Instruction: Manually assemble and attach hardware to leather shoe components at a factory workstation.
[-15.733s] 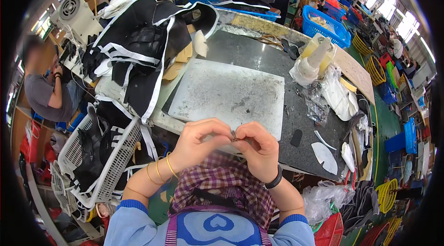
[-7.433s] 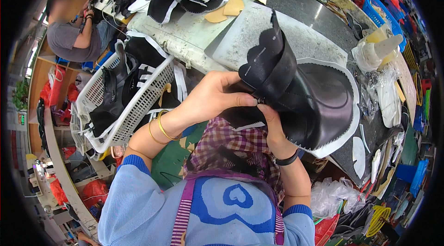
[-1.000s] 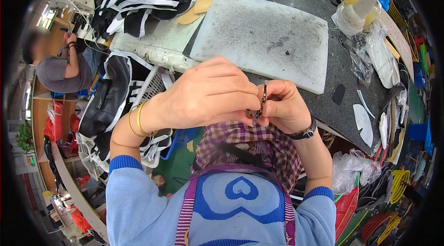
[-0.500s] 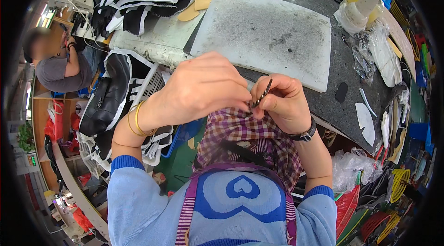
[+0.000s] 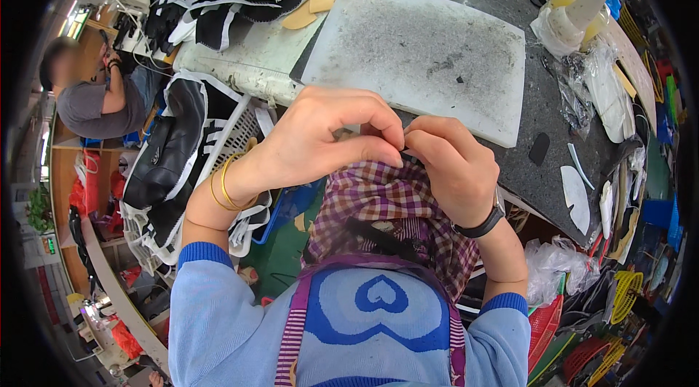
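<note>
Pinched tight, mostly hidden

The small dark piece (image 5: 411,157) is where my left hand (image 5: 328,128) and right hand (image 5: 462,172) meet; I cannot make out its shape. Each hand has its thumb and fingers pinched on it, above the plaid cloth (image 5: 375,201) and at the near edge of the desk (image 5: 535,187). Beyond lies a smudged white board (image 5: 419,52), with a dark oval scrap (image 5: 539,148) and a white cutout (image 5: 575,201) to its right. Left, a white basket (image 5: 239,132) holds black leather pieces (image 5: 171,143).
</note>
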`<control>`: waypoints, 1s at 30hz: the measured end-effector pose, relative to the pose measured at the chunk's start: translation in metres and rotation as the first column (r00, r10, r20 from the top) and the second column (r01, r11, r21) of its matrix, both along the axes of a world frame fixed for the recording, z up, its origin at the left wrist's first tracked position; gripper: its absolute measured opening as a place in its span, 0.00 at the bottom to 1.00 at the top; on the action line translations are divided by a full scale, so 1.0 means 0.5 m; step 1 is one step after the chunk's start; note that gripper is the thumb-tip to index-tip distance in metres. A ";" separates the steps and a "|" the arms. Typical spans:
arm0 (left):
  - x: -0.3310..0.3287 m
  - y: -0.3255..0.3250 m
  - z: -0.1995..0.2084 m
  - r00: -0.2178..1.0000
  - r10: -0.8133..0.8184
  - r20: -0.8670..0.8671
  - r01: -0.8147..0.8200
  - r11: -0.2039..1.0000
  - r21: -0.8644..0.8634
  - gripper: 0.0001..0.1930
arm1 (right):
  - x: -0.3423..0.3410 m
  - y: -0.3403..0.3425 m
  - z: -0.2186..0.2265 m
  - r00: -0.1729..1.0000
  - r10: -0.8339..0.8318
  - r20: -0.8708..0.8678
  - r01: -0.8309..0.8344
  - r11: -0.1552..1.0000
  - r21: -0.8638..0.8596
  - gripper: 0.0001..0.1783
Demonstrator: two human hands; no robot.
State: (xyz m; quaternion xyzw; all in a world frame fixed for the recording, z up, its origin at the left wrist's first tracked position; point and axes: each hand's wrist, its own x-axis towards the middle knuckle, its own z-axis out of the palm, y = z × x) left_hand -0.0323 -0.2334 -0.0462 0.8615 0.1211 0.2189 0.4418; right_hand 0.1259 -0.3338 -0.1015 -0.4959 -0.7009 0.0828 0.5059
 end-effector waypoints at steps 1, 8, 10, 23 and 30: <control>-0.001 0.001 0.001 1.000 0.003 -0.003 -0.003 1.000 -0.003 0.07 | 0.001 -0.002 0.007 0.998 0.017 0.057 -0.018 1.000 0.020 0.10; 0.004 -0.007 0.003 0.983 -0.181 -0.033 0.184 0.960 0.212 0.07 | 0.013 -0.004 -0.020 0.981 0.155 -0.112 -0.133 0.974 0.183 0.13; 0.002 -0.013 0.000 0.991 -0.132 -0.028 0.135 0.970 0.203 0.07 | 0.019 -0.001 -0.022 0.975 0.169 -0.143 -0.130 0.960 0.249 0.17; -0.001 -0.014 -0.021 0.998 0.049 -0.027 -0.027 0.838 0.545 0.11 | 0.035 0.029 0.017 0.933 0.036 0.359 -0.183 0.904 0.385 0.12; -0.009 -0.028 -0.030 1.000 0.022 -0.013 -0.009 0.799 0.601 0.14 | 0.031 0.019 0.056 0.867 0.029 0.498 -0.220 0.918 0.330 0.12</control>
